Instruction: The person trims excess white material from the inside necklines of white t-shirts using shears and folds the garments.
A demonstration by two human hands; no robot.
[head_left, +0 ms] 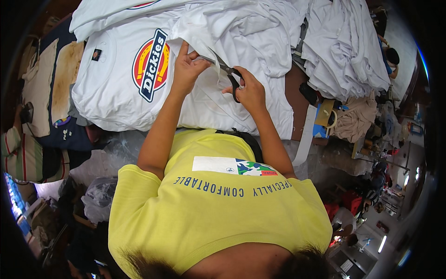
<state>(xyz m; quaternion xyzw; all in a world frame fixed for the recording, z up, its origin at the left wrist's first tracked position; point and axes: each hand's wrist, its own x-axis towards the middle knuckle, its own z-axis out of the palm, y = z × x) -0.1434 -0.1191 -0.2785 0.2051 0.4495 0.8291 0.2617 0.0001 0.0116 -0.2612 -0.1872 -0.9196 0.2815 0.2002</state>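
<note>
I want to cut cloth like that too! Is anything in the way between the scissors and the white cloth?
Nothing visible is. The right hand holds the scissors, whose blades already meet the fold of white cloth. The left hand pinches that fold right beside the blades, so its fingers are close, but beside them rather than in between.

I count one pair of scissors, black-handled, and it sits in my right hand. My left hand makes two hands in all. One white T-shirt with a round red, yellow and blue emblem lies spread on the bench. One heap of white garments lies to my right; how many are in it I cannot tell.
</note>
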